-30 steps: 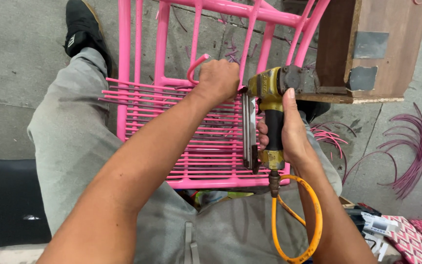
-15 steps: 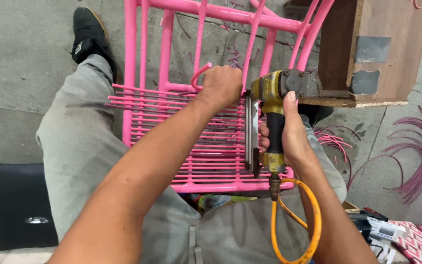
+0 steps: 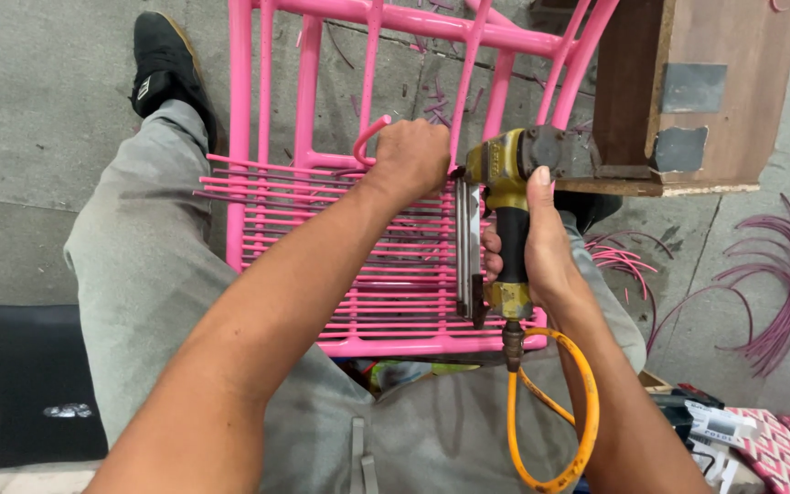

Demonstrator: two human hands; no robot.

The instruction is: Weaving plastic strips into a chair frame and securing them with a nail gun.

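— While the frame (image 3: 413, 274) lay tipped across the lap, why was the left hand (image 3: 411, 157) set so far up it?

— It was closed over a loop of pink cord (image 3: 369, 135), the end curling out at ten o'clock from the knuckles. Judging by the pull, the fist kept that strand taut against a bar so it would not slacken.

— And the right hand (image 3: 534, 240)?

— At three o'clock from the left, wrapped round the handle of the stapler (image 3: 502, 215), thumb up along the body. Its nose pointed at the left fist, just beside the pinched cord, probably so a fastener could go in where the tension was held.

— The hose (image 3: 555, 412)?

— Yellow, dropping from the handle at six o'clock and looping clear of the weave, so it dragged on nothing.

— Where was the frame braced?

— On grey-trousered thighs, its far bars reaching toward twelve o'clock over the concrete floor (image 3: 38, 119). That kept the woven rows close under both hands.

— Anything nearby?

— A wooden box (image 3: 715, 101) at one o'clock, spare cords (image 3: 779, 293) on the floor at three.
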